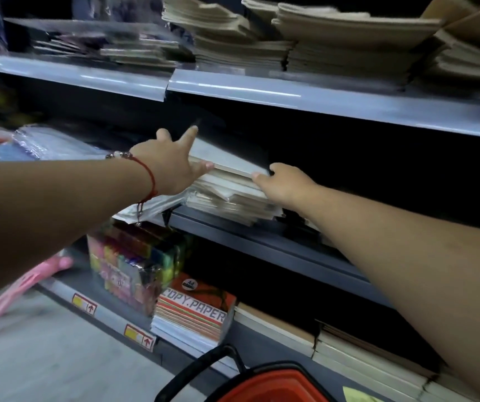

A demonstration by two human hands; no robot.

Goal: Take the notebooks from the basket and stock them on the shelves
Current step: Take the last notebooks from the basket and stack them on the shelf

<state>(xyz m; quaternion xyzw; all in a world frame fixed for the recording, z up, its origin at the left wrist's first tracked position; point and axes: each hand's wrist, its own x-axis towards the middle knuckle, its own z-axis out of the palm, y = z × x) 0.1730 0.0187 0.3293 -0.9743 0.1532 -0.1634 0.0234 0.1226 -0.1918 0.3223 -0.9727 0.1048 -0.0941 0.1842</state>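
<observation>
A grey-covered notebook (228, 158) lies on top of a pale stack of notebooks (233, 200) on the middle shelf (262, 242). My left hand (169, 165) holds its left edge, with fingers spread over the cover and the thumb at the front edge. At the notebook's front right corner, my right hand (286, 184) has its fingers curled on the edge. The red basket (273, 387) with a black handle (198, 369) sits at the bottom of the view, below my arms. Its inside is hidden.
The upper shelf (262, 94) carries stacks of brown notebooks (334, 39) close overhead. The bottom shelf holds colourful packs (134, 262), a copy paper ream (195, 311) and flat brown pads (348, 343). A pink object (15, 291) leans at the left by the floor.
</observation>
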